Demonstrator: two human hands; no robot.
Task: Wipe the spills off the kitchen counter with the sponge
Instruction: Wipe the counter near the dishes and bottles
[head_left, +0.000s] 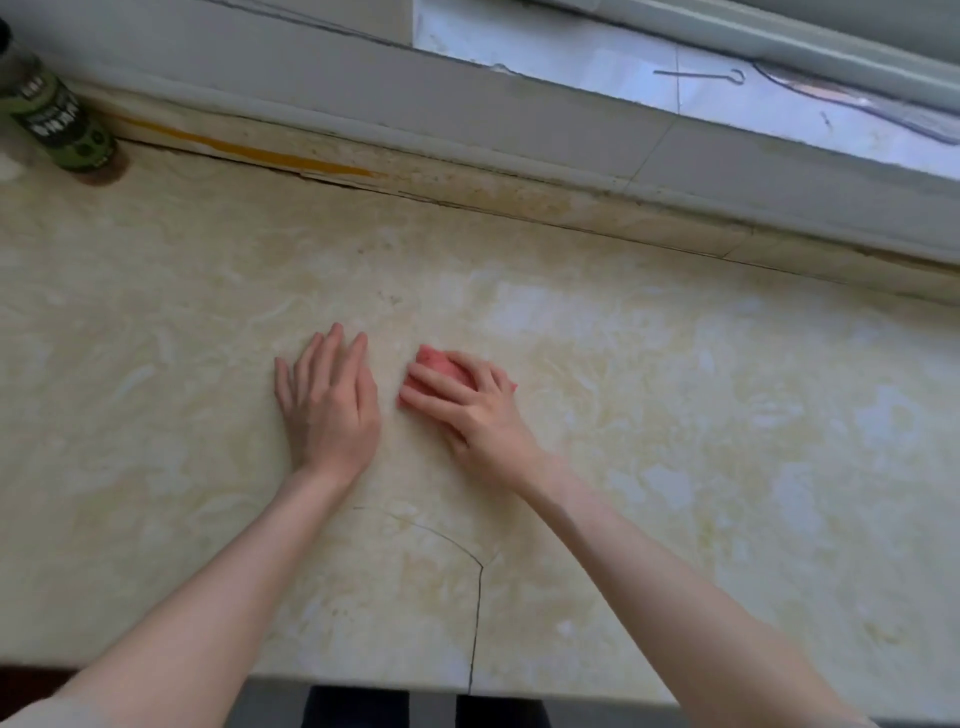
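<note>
Right hand (475, 410): grips the sponge from above, fingers bent and spread across its top, thumb low on the near-left side; palm raised off the surface.
Sponge (434, 359): pink, pressed flat against the counter beneath the fingers; far-left corner pokes out past the fingertips, a small sliver shows at the right by the little finger; the rest is covered by the hand.
Sponge position: mid-counter, about halfway between front edge and back wall.
Left hand (330, 402): released, rests palm-down on the counter with straight fingers pointing away; holds nothing; sits just beside the sponge to its left, not touching it.
Counter (675, 415): beige marbled surface, with paler glossy patches right of the sponge; wet film or pattern, cannot tell.
Crack (475, 613): thin dark line, curves from below the left wrist, then drops straight to the front edge; near side of both hands.
Raised lip (519, 208): runs along the back of the counter, grimy and stained.
Orange streak (270, 153): lies along that lip, far left of the hands.
Bottle (62, 124): green label, stands in the far-left corner, well apart from the sponge; label text unreadable.
Window sill (597, 67): pale, above the back wall; carries a thin wire hook (701, 75).
</note>
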